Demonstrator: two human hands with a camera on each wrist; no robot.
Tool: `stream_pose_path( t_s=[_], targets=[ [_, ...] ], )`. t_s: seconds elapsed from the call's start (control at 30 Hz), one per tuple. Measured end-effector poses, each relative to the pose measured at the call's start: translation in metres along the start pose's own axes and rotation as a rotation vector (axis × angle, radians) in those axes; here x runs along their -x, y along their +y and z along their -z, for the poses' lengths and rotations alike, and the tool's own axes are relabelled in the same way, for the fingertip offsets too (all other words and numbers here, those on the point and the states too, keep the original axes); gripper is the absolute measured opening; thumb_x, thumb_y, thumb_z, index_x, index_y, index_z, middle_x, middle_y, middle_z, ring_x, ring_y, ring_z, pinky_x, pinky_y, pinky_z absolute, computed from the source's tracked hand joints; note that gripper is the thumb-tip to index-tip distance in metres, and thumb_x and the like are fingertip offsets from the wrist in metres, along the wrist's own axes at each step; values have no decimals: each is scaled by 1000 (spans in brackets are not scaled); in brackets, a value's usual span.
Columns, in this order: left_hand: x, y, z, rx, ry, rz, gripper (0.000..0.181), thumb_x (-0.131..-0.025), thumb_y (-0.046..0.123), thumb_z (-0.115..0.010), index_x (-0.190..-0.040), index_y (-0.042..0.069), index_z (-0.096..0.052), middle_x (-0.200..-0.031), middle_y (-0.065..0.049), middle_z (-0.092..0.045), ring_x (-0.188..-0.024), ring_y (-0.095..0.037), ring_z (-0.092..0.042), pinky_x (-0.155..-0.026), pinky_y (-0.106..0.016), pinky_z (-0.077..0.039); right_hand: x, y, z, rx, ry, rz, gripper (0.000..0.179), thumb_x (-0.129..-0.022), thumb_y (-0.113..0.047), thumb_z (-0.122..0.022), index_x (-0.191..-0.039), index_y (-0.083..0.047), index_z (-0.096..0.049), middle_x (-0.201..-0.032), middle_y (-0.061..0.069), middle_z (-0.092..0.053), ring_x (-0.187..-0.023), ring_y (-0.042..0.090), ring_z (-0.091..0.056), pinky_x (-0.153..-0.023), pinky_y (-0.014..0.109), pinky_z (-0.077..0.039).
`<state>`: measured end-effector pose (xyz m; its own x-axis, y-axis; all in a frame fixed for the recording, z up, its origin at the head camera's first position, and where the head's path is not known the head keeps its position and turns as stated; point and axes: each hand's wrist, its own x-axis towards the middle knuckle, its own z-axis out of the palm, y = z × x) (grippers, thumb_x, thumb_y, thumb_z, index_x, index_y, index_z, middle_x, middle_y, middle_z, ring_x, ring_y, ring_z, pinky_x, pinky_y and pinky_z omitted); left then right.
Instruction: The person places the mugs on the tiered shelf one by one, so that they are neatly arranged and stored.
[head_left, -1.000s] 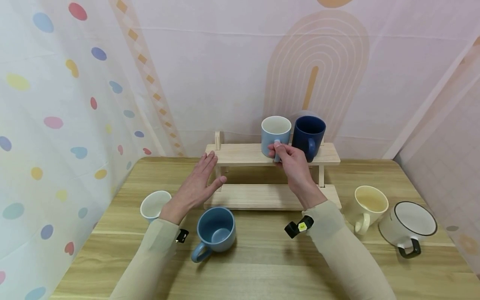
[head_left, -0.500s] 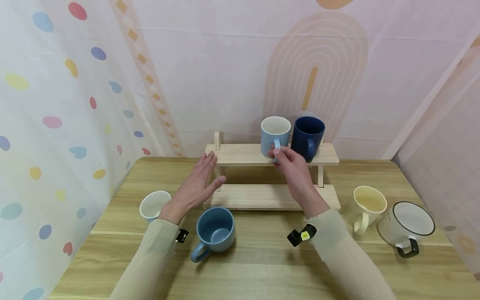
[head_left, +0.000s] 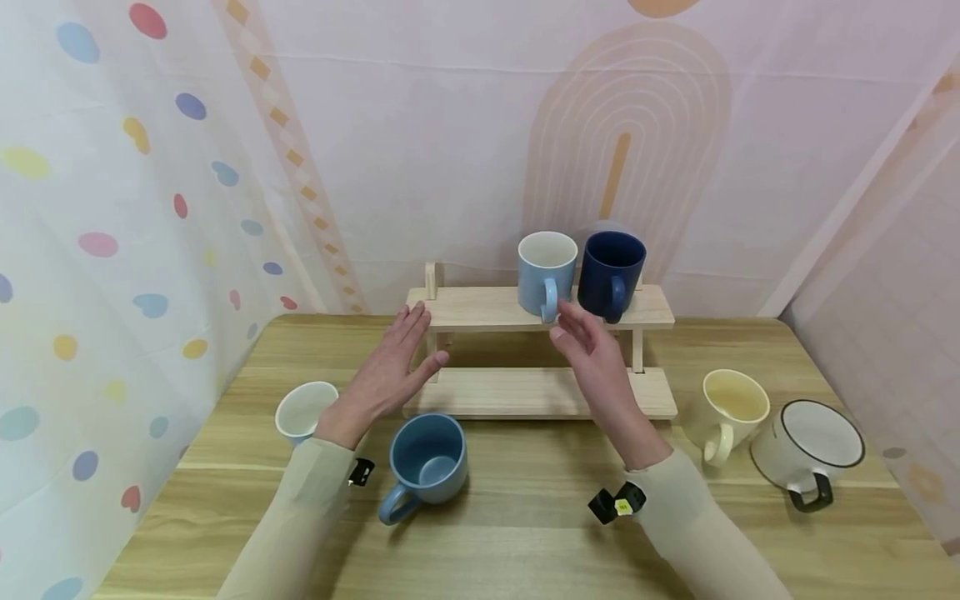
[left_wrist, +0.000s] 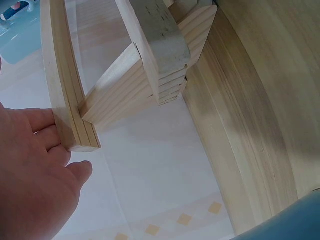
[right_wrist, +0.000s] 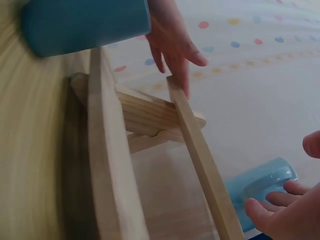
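Note:
On the upper shelf of a two-tier wooden rack (head_left: 472, 307) stand a light blue mug (head_left: 534, 287) and, to its right, a dark blue mug (head_left: 600, 279). Both handles point toward me. My right hand (head_left: 606, 375) is just in front of the light blue mug's handle, fingers loosely bent and holding nothing; the right wrist view shows the fingertips close to that mug (right_wrist: 260, 185). My left hand (head_left: 378, 375) has its fingers extended at the rack's left end. In the left wrist view its fingers touch the end of the upper shelf (left_wrist: 75, 135).
A blue mug (head_left: 429, 467) stands before the rack, near my left wrist. A white-lined cup (head_left: 306, 410) is partly hidden behind the left forearm. At right are a cream mug (head_left: 731, 417) and a white mug with black handle (head_left: 802, 446). A patterned curtain hangs behind.
My right hand has let go of the light blue mug's handle and drawn back slightly to the right. The mug stays on the upper shelf. The left hand has not moved.

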<state>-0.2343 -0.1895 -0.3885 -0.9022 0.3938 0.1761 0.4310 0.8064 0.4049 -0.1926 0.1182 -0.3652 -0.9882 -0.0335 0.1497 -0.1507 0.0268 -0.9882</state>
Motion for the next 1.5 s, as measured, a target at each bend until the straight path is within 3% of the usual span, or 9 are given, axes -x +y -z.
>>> stream_pose_path(
  t_s=[0.23, 0.37, 0.53, 0.67, 0.8, 0.97, 1.13, 1.5],
  targets=[
    [0, -1, 1, -3, -5, 1, 90, -105, 65, -39, -164, 1, -17, -173, -14, -8, -160, -31, 2, -127, -53, -10, 19, 9, 12, 187, -33, 51, 47, -108, -30, -57, -149, -7, -54, -151, 8, -55, -140, 27, -51, -116, 48, -41],
    [-1, 0, 2, -22, -7, 0, 91, -105, 65, -39, -164, 0, -17, -173, -16, -8, -160, -31, 2, -125, -60, -5, 29, 17, 21, 341, -78, 85, 41, -108, -30, -57, -141, -7, -63, -143, 10, -63, -135, 30, -56, -113, 53, -43],
    [-2, 0, 4, -32, 2, 5, 89, -106, 63, -40, -164, -1, -18, -172, -17, -10, -159, -32, 1, -123, -66, 0, 38, 31, 32, 496, -135, 134, 39, -107, -33, -58, -136, -10, -69, -140, 8, -65, -137, 30, -55, -112, 55, -43],
    [0, 0, 5, -13, 19, 20, 86, -106, 60, -43, -163, -2, -23, -172, -17, -12, -159, -34, -1, -124, -65, -2, 43, 39, 39, 546, -190, 162, 39, -106, -32, -59, -135, -9, -69, -142, 5, -65, -139, 29, -53, -111, 56, -44],
    [3, 1, 3, -4, 60, 20, 82, -106, 58, -47, -160, -1, -32, -171, -18, -18, -159, -36, -6, -125, -62, -5, 46, 48, 46, 690, -254, 214, 42, -105, -33, -61, -137, -7, -67, -144, 5, -63, -141, 32, -50, -113, 57, -41],
    [13, 1, 2, 11, 140, -13, 74, -105, 50, -55, -156, -1, -41, -167, -19, -29, -157, -37, -15, -126, -59, -10, 47, 53, 50, 841, -309, 272, 49, -103, -38, -63, -140, -5, -64, -148, 11, -59, -144, 36, -45, -116, 59, -37],
    [28, 1, 5, 48, 200, -16, 66, -105, 43, -59, -155, 2, -45, -160, -22, -42, -149, -42, -34, -121, -61, -27, 47, 57, 55, 901, -359, 276, 48, -103, -39, -63, -137, -5, -67, -150, 10, -57, -146, 38, -42, -117, 60, -34],
    [66, 0, 13, 182, 207, -46, 52, -106, 34, -58, -150, 6, -52, -150, -17, -56, -140, -42, -48, -113, -64, -36, 47, 59, 62, 977, -478, 324, 49, -102, -36, -64, -136, 0, -66, -150, 16, -55, -144, 45, -42, -116, 65, -32]
  ],
)
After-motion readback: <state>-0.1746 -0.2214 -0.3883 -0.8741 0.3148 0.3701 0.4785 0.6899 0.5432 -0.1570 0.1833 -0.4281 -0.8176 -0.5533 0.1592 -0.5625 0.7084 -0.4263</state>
